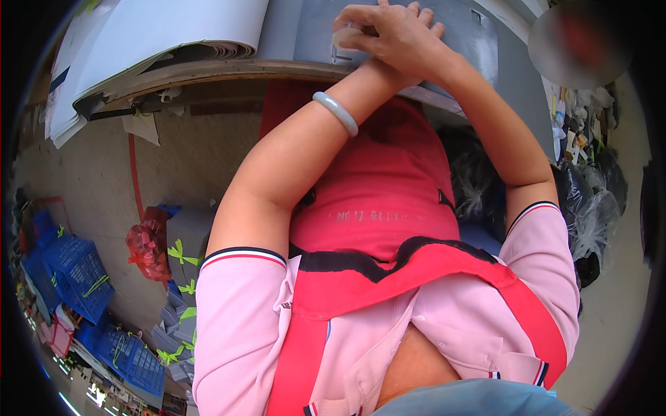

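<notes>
My forearms cross over a grey sheet (316,31) on the table. On top, my right hand (400,40) is closed, thumb and fingers pinching a small pale, rounded, flat piece (344,37) against the sheet. I cannot make out what kind of piece it is. Beneath it lies my left hand (429,18), mostly hidden; only some fingertips show past the right hand, apart and resting on the sheet. A pale bangle (336,113) is on my left forearm. Close to the piece is a small dark-edged cutout or mark (340,59) in the sheet.
Left on the table lies a stack of large white sheets (166,35) with curled edges. Blue plastic baskets (76,270), a red bag (148,246) and grey bundles with green ties (182,253) stand at left. Clear plastic bags (590,208) and scraps lie at right.
</notes>
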The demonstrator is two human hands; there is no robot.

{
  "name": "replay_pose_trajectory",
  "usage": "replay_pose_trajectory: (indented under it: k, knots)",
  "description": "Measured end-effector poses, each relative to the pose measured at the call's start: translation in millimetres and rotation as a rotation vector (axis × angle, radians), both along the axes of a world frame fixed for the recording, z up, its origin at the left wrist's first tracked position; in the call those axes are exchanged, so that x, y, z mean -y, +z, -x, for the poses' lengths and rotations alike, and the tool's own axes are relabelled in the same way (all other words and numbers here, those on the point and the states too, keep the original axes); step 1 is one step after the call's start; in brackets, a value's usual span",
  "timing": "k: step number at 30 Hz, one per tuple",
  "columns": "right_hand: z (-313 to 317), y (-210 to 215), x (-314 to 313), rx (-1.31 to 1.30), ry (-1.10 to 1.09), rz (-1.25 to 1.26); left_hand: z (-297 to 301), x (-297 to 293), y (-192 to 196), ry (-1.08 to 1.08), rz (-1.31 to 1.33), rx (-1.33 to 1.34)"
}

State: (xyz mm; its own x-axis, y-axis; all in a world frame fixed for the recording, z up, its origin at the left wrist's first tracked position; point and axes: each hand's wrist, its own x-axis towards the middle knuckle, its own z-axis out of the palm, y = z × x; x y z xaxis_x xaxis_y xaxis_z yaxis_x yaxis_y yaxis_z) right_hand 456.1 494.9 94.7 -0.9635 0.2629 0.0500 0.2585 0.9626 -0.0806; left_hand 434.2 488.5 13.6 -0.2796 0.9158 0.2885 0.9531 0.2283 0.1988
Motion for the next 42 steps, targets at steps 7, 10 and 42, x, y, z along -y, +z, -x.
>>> replay_pose_trajectory:
  k: [7,10,42]
  knots:
    - [2.3,-58.2,6.3,-0.63,-0.216,-0.209,-1.1,-3.3,10.8,0.049,0.057,-0.001]
    - [-2.6,-65.0,5.3,-0.817,-0.278,-0.264,0.1,0.1,5.9,0.079,0.006,0.014]
    - [-130.1,15.5,-191.0,-0.34,-0.632,1.165,11.6,26.7,27.2,0.044,-0.2,0.202]
